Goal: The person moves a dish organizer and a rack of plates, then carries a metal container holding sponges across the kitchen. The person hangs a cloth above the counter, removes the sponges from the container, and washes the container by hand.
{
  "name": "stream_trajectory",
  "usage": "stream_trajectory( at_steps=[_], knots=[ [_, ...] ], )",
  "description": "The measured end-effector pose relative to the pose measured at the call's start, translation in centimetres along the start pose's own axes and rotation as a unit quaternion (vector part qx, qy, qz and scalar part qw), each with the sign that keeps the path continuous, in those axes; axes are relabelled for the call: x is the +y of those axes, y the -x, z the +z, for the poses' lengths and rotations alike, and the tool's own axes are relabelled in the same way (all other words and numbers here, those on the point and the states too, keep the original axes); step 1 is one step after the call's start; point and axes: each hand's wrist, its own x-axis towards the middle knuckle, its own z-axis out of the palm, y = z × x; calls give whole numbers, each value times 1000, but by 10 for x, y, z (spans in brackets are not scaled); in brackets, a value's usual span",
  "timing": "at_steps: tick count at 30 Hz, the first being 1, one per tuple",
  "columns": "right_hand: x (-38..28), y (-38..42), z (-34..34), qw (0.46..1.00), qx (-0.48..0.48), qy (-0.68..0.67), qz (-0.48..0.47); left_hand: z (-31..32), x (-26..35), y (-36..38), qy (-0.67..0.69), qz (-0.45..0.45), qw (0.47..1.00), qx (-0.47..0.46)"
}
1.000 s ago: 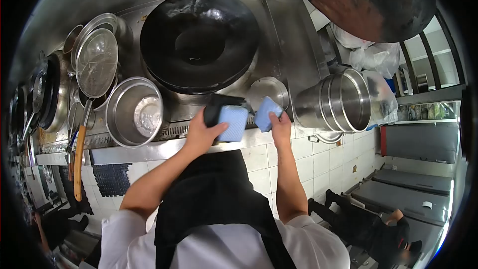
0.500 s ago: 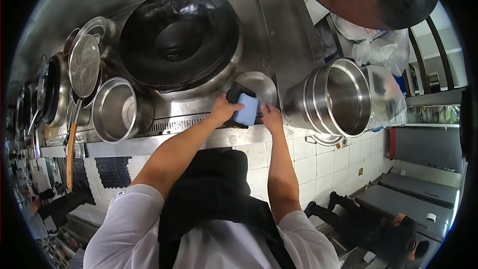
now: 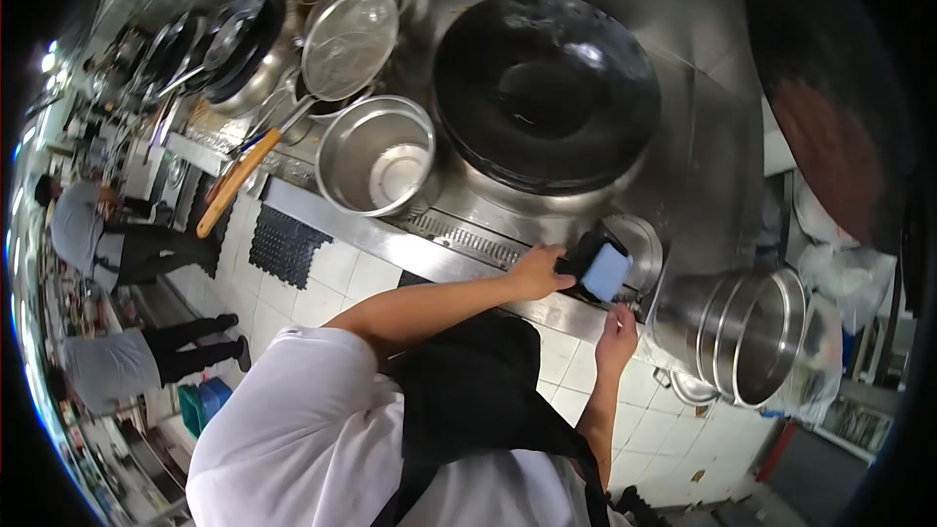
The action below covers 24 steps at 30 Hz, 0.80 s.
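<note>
My left hand (image 3: 540, 273) is at the left edge of a black object (image 3: 584, 254), fingers and thumb bent around that edge. A light-blue rounded rectangular piece (image 3: 607, 272) lies against the black object, over the steel counter's front edge. My right hand (image 3: 617, 330) is just below and right of the blue piece, fingers pressed together by a small dark part at the counter edge; what they hold is too small to make out. A round steel lid or plate (image 3: 639, 246) lies behind.
A large black wok (image 3: 547, 93) sits behind my hands. To the left are a steel pot (image 3: 376, 156) and a wooden-handled strainer (image 3: 349, 44). Stacked steel pots (image 3: 766, 337) stand at right. Two people (image 3: 83, 234) (image 3: 107, 371) are at far left.
The view has turned left and tilted, so the wok, pots and hands appear farther right. My left thumb has come off the blue piece's face to the black object's edge.
</note>
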Motion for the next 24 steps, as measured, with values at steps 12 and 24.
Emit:
stream_trajectory(
  at_steps=[12, 24],
  knots=[
    [-202, 47, 81, 931, -260, -2, -256, -234, -125, 132, 504, -163, 766, 365],
    [-374, 75, 179, 693, -264, 250, -623, -276, -120, 195, 439, -88, 821, 355]
  ],
)
